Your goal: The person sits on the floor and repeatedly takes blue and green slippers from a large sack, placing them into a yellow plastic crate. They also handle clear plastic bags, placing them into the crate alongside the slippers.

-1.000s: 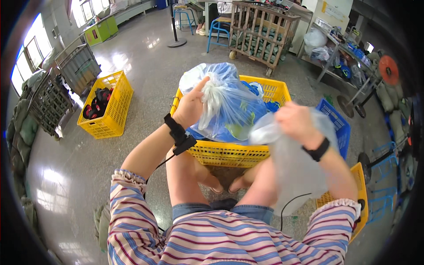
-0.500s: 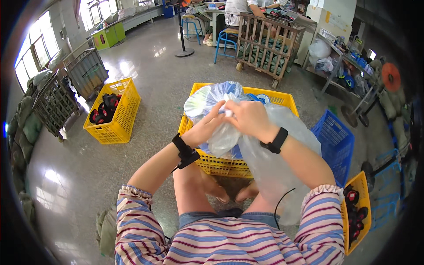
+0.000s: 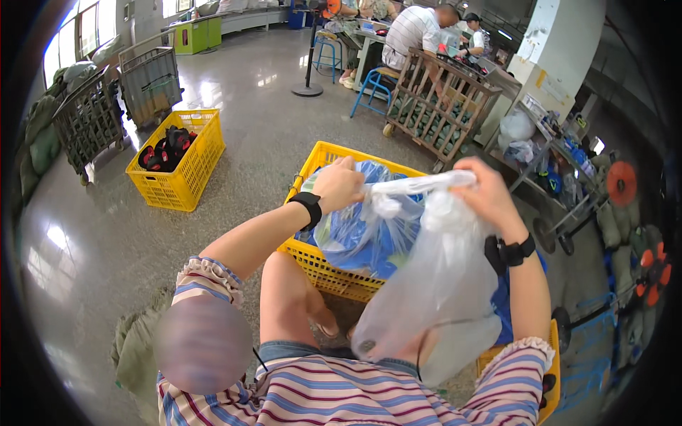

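Observation:
A large yellow crate [image 3: 334, 280] stands in front of my knees, with a clear plastic bag [image 3: 369, 238] of blue items inside it. Over the crate's left part, my left hand [image 3: 339, 186] is closed on one end of a twisted stretch of plastic. My right hand [image 3: 484, 195], raised over the crate's right side, grips the other end, pulled taut between them. From the right hand a whitish translucent plastic bag [image 3: 433, 291] hangs down across my lap. Whether this bag and the taut plastic are one piece, I cannot tell.
A yellow crate [image 3: 186, 170] of black-and-red items stands left on the floor, near two wheeled carts [image 3: 149, 82]. Ahead are a wooden slatted cart [image 3: 433, 106] and people at a bench. A blue crate and another yellow crate [image 3: 550, 369] sit at my right.
My hands have moved apart from their meeting point over the bag, the right one going right. Plastic is now stretched between them. The view has shifted somewhat.

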A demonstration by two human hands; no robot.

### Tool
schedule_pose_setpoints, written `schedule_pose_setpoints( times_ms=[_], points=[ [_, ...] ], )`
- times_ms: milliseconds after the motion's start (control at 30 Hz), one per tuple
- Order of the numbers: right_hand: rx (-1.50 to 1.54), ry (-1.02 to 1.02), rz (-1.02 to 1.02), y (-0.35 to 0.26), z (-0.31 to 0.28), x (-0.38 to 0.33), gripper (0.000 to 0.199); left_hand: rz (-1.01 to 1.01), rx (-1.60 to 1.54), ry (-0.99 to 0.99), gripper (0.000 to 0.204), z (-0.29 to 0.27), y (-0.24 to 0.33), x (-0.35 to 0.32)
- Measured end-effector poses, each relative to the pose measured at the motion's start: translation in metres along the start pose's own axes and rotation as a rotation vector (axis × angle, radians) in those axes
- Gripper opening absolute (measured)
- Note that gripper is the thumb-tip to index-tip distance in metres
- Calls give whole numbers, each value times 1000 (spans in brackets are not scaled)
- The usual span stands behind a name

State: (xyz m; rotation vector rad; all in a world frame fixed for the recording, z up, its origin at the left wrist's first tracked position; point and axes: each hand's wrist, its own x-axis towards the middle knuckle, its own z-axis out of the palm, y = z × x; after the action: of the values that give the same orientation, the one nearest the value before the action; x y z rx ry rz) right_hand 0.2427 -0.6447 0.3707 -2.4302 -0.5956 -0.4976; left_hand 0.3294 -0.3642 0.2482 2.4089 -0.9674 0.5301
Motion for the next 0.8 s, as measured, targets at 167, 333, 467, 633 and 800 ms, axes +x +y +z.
schedule_pose_setpoints(
  times_ms=[167, 333, 467, 633, 800],
  points=[
    [-42, -400, -10, 41, 89, -23, 68, -122, -255, 109, 20, 20, 27, 2],
    [-199, -21, -197, 60, 129, -7, 44, -43, -108, -9, 24, 12, 34, 21],
    [-265, 52, 211, 66, 49, 22, 21, -272, 74, 168, 26, -56, -62, 16],
    [-287, 126, 235, 120, 27, 8, 28, -480, -93, 317, 29, -42, -77, 6],
    [-373, 189, 172, 140, 14, 21, 34, -371, -329, 374, 23, -48, -66, 21]
  ],
)
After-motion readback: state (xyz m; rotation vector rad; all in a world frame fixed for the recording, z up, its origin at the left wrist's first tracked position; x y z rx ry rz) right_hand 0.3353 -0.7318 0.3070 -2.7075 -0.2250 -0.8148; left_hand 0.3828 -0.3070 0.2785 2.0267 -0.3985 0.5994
